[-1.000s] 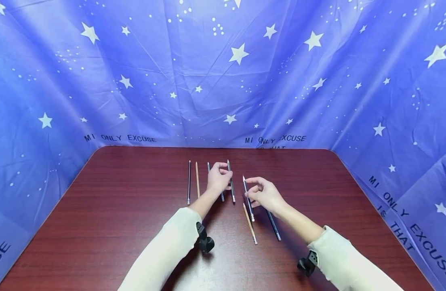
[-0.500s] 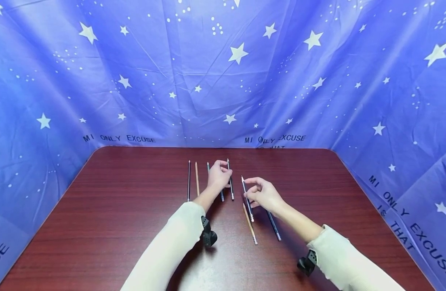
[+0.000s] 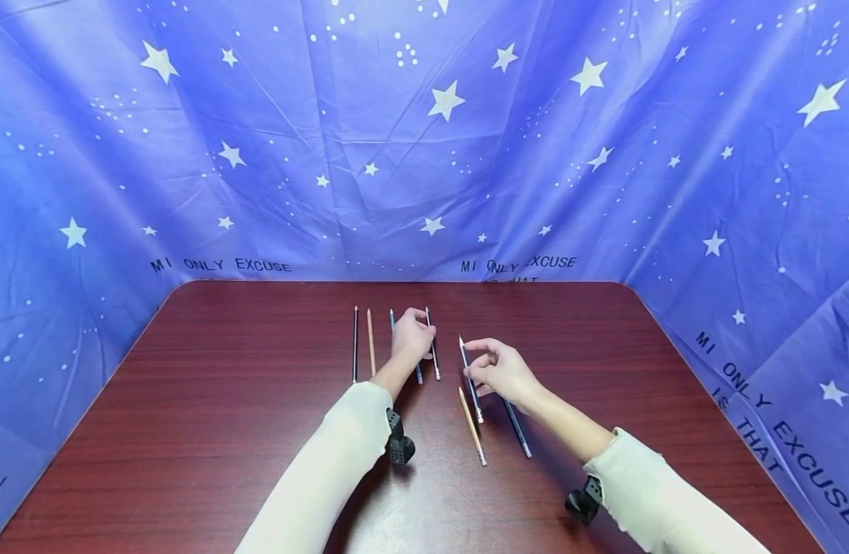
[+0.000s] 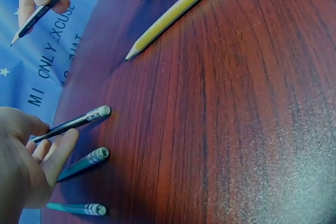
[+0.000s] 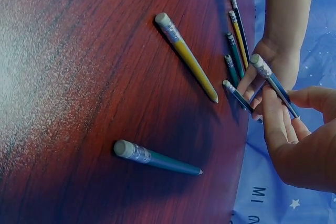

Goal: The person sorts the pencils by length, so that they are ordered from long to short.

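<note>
In the head view, my left hand (image 3: 412, 338) pinches a dark pencil (image 3: 434, 360) with a white eraser at the near end of a row. That row also has a black pencil (image 3: 356, 345), a wooden yellow pencil (image 3: 371, 342) and green pencils (image 5: 236, 53), partly covered by the hand. My right hand (image 3: 504, 375) holds another dark striped pencil (image 3: 474, 395) between thumb and fingers, its point away from me. In the right wrist view, this pencil is raised off the table. Under and beside that hand lie a yellow pencil (image 3: 472, 428) and a dark green pencil (image 3: 517, 431).
The red-brown wooden table (image 3: 154, 431) has rounded far corners. Blue star-printed cloth (image 3: 369, 115) hangs behind it and along both sides. A black wrist device (image 3: 400, 438) sits at the left cuff, another (image 3: 584, 500) at the right.
The left forearm has swung a little to the right, and the pencil in the left hand has shifted slightly. My right hand stays nearly still with its pencil. The head view has turned slightly.
</note>
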`<action>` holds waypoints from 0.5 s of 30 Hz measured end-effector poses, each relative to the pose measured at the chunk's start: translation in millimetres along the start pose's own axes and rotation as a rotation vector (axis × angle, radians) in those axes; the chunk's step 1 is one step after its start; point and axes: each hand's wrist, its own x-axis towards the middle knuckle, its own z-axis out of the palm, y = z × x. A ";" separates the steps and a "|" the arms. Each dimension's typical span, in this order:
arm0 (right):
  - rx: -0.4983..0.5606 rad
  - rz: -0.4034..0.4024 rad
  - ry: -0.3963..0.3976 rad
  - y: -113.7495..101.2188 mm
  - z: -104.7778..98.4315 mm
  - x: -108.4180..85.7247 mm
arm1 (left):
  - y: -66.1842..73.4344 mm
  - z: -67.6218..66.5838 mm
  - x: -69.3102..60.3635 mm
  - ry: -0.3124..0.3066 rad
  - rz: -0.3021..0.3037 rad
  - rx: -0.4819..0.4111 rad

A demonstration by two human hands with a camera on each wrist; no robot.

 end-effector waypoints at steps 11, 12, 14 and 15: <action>0.018 0.008 0.001 1.2 0.1 -0.3 | 1.7 3.0 -1.9 -0.013 0.028 0.065; 0.018 0.009 0.001 1.3 0.0 -0.4 | 1.9 3.2 -2.4 -0.011 0.029 0.077; 0.016 0.010 0.004 1.8 -0.4 -0.5 | 2.3 3.4 -2.9 -0.007 0.029 0.091; 0.015 0.009 0.007 2.2 -0.7 -0.3 | 2.4 3.5 -3.0 -0.006 0.029 0.094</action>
